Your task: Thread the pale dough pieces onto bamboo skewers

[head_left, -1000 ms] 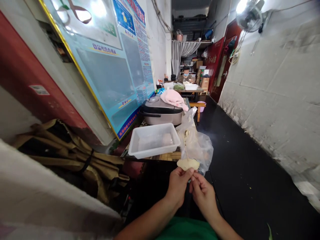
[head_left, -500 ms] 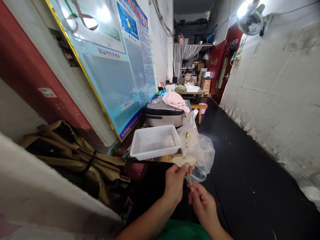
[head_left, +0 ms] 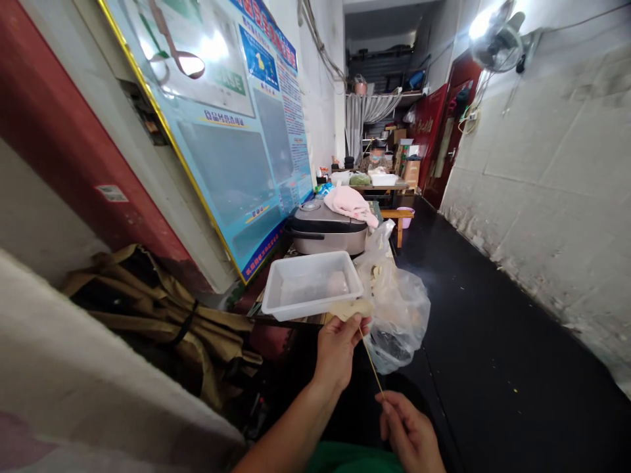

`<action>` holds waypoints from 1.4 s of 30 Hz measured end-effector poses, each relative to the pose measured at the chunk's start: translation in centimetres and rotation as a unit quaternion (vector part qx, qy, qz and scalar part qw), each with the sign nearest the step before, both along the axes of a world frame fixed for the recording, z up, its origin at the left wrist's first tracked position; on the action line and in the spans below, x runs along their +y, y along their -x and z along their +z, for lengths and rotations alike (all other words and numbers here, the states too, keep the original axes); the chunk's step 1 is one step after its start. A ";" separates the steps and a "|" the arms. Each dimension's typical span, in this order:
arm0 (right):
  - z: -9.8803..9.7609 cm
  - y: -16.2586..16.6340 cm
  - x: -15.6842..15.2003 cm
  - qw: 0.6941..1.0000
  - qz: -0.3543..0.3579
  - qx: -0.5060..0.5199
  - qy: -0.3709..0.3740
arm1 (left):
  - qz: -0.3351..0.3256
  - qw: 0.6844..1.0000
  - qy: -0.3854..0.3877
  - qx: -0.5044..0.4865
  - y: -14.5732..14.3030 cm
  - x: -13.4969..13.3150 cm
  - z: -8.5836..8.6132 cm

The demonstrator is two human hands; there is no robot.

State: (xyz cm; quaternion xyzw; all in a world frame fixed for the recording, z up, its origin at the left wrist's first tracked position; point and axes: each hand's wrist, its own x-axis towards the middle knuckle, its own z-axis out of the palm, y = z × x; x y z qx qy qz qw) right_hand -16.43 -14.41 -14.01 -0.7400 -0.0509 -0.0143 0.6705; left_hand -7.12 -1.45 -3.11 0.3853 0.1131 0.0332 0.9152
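My left hand (head_left: 338,351) pinches a flat pale slice of food (head_left: 351,309) just in front of a white plastic tub (head_left: 311,284). A thin bamboo skewer (head_left: 371,362) runs from the slice down to my right hand (head_left: 411,433), which is closed around its lower end near my lap. A clear plastic bag (head_left: 397,309) hangs off the table edge right beside the slice.
A grey rice cooker (head_left: 328,228) with a pink cloth (head_left: 351,201) on it sits behind the tub. A blue poster board (head_left: 236,131) leans on the left wall. A brown bag (head_left: 162,315) lies at left. Another person (head_left: 377,154) sits at a far table. Dark floor stretches right.
My right hand has slid down and back along the skewer, away from the slice, exposing more of the stick. My left hand with the slice has moved slightly up and left.
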 end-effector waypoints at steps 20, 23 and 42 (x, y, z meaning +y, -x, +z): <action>0.4 0.4 -1.1 0.999 -0.032 -0.026 0.016 | -0.029 0.998 -0.035 -0.032 -0.4 1.3 1.1; 0.3 0.3 -1.4 0.999 -0.034 -0.025 0.020 | -0.004 0.999 -0.050 -0.021 -0.7 1.4 0.9; 0.6 -0.8 -4.0 0.989 0.017 -0.103 0.107 | -0.029 0.998 -0.052 0.013 -1.0 1.8 1.4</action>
